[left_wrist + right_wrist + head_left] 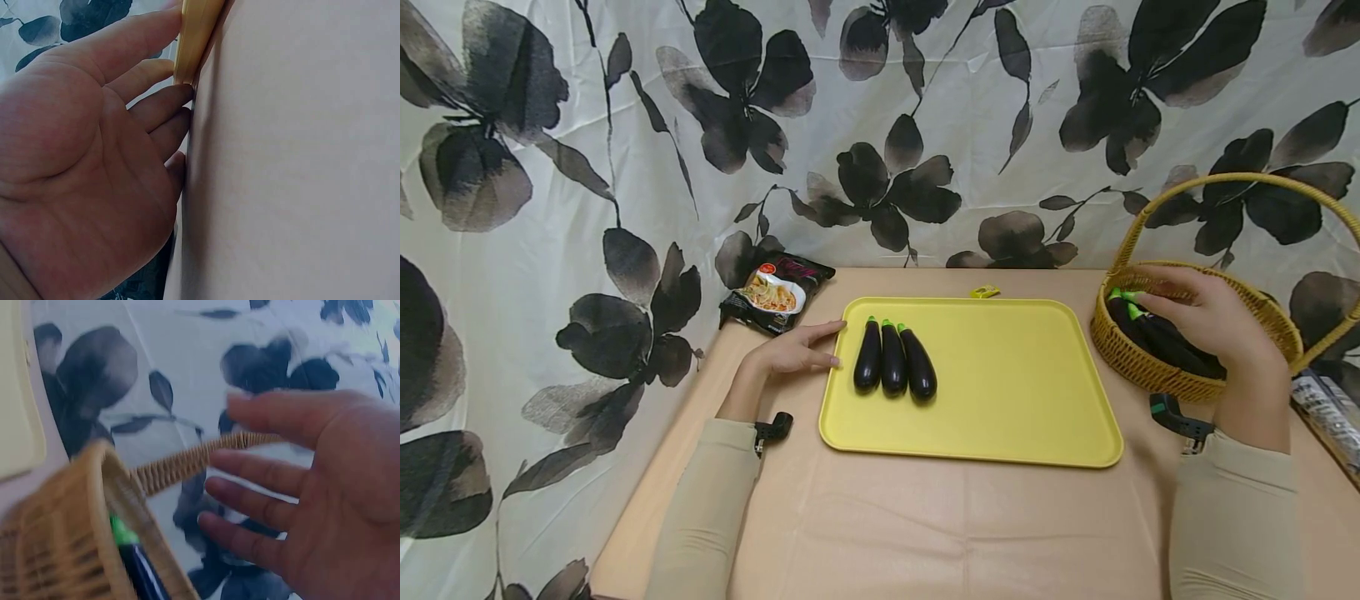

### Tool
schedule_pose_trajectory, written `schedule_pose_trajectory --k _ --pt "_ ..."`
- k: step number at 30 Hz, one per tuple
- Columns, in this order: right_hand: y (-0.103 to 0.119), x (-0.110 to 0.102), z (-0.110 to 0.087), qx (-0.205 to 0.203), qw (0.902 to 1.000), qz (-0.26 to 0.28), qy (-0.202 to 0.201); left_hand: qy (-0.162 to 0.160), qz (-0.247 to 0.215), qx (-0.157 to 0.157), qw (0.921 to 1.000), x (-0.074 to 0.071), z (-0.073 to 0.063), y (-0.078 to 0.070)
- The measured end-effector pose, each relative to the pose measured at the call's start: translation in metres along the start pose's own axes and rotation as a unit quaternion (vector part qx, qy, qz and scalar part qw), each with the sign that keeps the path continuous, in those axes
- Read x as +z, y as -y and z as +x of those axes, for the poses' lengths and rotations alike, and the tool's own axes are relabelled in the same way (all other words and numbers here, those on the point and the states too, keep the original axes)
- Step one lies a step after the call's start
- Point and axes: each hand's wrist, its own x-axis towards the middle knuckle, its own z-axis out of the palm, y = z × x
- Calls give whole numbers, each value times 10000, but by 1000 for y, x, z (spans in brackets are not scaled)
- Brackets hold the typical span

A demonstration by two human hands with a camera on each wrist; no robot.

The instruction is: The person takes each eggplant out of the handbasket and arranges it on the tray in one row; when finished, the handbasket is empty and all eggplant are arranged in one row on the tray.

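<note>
My left hand [797,350] rests at the left edge of a yellow tray [1015,375], its fingers extended and touching the rim; in the left wrist view the thumb and fingertips meet the tray's edge [199,37]. Three dark eggplants [893,362] lie side by side on the tray's left part, green stem ends pointing away. On the right, my right hand [1213,312] hovers over a wicker basket [1180,385] holding more eggplants [1172,342]. The right wrist view shows the fingers spread loosely with nothing between them, beside the basket's rim and handle.
A black noodle packet [775,292] lies beyond the left hand. Behind the tray sits a small yellow packet [985,292]. The basket's tall handle [1240,177] arches over it. A silvery patterned item [1326,412] lies at the right edge. A floral cloth [880,125] hangs behind the table.
</note>
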Motion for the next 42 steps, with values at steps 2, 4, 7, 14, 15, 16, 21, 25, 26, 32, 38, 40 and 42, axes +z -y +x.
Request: schedule_pose_trajectory --k 2,4,7,14,15,16,21,25,26,32,38,40,42 --pt "-10 -2 -1 127 9998 -131 104 -3 7 -8 10000 0 0 0" --pt "-19 -4 -1 206 9994 -204 163 0 -6 -17 10000 0 0 0" --pt "-29 -5 -1 260 9990 -271 247 9 -56 -43 10000 0 1 0" --pt "-45 -8 -3 424 9954 -468 717 3 -9 -52 10000 1 2 -1" --pt "-48 -8 -3 438 9946 -493 796 2 -4 -58 10000 1 2 -1" --pt "-51 -9 -3 479 9936 -502 886 -1 -2 -65 10000 2 1 -2" --pt "-64 -11 -5 662 9887 -548 1225 -41 50 -77 9999 2 1 -3" --pt "-73 -12 -5 680 9854 -631 1430 -69 36 -88 9999 2 1 -3" --pt "-74 -12 -5 684 9844 -648 1485 -71 15 -91 9999 2 1 -3" --pt "-81 -12 -3 583 9818 -727 1652 -93 -97 -143 9998 3 4 -2" --pt "-85 -9 0 612 9789 -830 1763 -118 -71 -154 9998 3 4 -5" --pt "-87 -8 1 611 9782 -825 1806 -124 -71 -159 9998 4 4 -6" --pt "-88 -7 2 582 9780 -827 1824 -124 -83 -158 9998 4 4 -6"
